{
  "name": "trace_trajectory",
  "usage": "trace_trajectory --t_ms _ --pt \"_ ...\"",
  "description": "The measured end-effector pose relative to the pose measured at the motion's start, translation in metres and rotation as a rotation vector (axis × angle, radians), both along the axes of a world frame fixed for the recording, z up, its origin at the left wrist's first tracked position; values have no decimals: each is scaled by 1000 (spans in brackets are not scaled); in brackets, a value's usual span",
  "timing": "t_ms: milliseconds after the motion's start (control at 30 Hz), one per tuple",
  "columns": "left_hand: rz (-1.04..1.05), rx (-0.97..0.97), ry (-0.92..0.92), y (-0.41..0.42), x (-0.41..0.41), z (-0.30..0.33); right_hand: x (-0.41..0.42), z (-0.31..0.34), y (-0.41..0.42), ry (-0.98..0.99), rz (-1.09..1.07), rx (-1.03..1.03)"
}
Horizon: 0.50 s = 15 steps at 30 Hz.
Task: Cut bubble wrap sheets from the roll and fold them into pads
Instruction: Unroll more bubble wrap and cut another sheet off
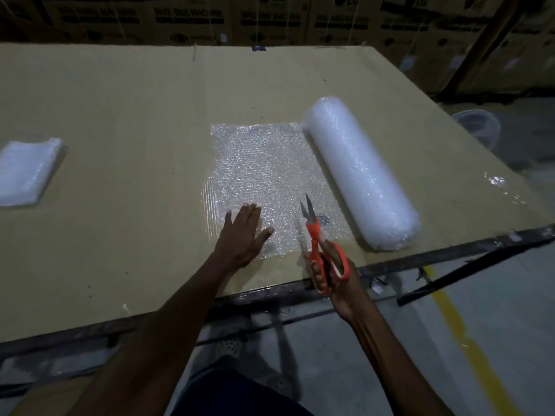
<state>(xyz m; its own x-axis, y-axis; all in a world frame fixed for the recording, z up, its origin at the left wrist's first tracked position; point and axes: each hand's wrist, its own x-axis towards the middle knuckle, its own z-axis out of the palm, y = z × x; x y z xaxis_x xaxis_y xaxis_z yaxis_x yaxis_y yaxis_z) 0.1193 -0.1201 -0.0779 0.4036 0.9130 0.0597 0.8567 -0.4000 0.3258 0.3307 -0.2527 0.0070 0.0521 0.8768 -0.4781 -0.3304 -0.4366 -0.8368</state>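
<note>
Near six o'clock on the cardboard surface, the left hand is pressing flat, fingers spread, pinning the bubble wrap sheet for cutting, while the right hand is gripping orange scissors (blades parted) beside the roll at three o'clock.

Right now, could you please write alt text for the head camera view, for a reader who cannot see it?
A person's left hand presses flat on a bubble wrap sheet unrolled from a roll on a cardboard-covered table, while the right hand holds orange scissors, blades open at the sheet's near edge. A folded pad lies at far left.
</note>
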Motion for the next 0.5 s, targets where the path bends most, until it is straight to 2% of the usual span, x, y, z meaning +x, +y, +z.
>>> trace_trajectory --t_ms 500 --pt "39 -64 -14 11 7 -16 16 -16 -76 -192 66 -236"
